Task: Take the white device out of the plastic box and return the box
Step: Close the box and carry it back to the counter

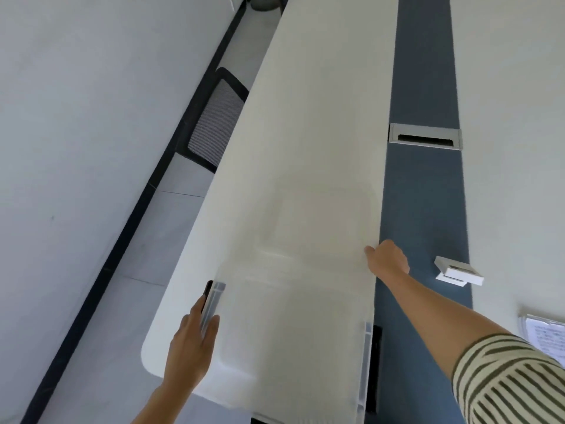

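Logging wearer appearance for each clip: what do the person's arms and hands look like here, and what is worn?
Both hands are bare: no gloves, rings or watch visible. The left hand and its forearm show no sleeve. The right hand leads back to a short striped sleeve, cream with dark stripes, ending above the elbow.

Bright, even, cool daylight throughout, no single source visible. Soft and smeared around the plastic box (293, 316), its clear walls nearly lost against the pale table (321, 117); only ribbed corners readable. No hard shadows beside the box, just faint shading beneath its near edge. Strongly bowed lines left of the box, wide-angle stretch. Mild compression blur overall, no glare.
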